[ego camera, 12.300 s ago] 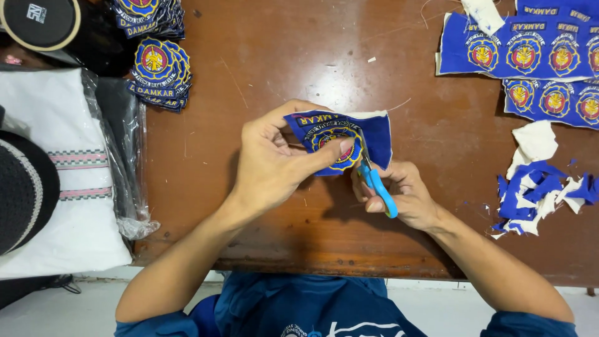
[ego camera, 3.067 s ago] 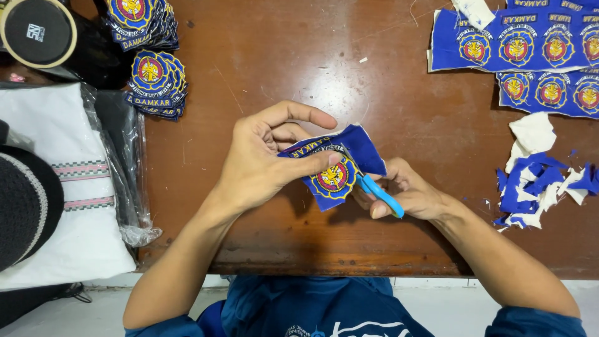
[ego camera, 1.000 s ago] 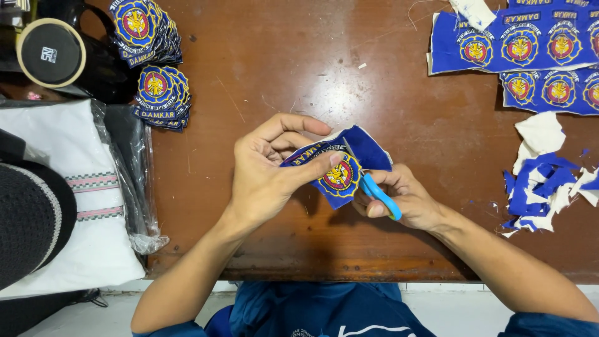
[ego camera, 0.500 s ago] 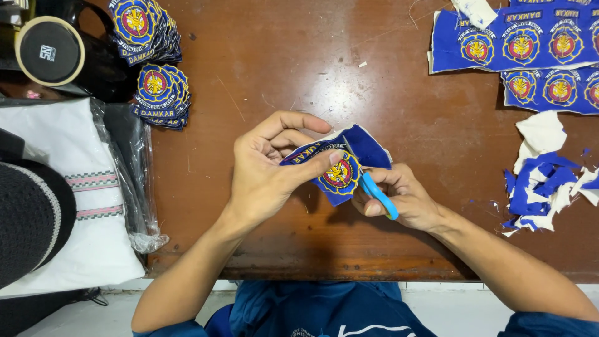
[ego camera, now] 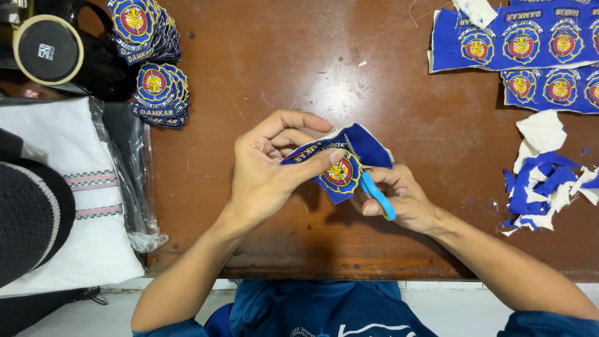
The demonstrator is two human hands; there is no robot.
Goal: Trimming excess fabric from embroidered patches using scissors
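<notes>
My left hand pinches a blue embroidered patch with a round yellow and red emblem, thumb on its face, above the brown wooden table. The patch still carries a flap of blue cloth at its upper right. Just to the right, my right hand grips small scissors with a light blue handle; their blades are hidden behind the patch's right edge.
Two stacks of cut patches lie at the upper left beside a round black and cream object. Uncut patch strips sit at the upper right, blue and white scraps at the right. Bagged white cloth lies at the left.
Over the frames the patch has been turned in my left hand, its emblem now facing up and lower. The scissors stay at its right edge. The view has shifted slightly.
</notes>
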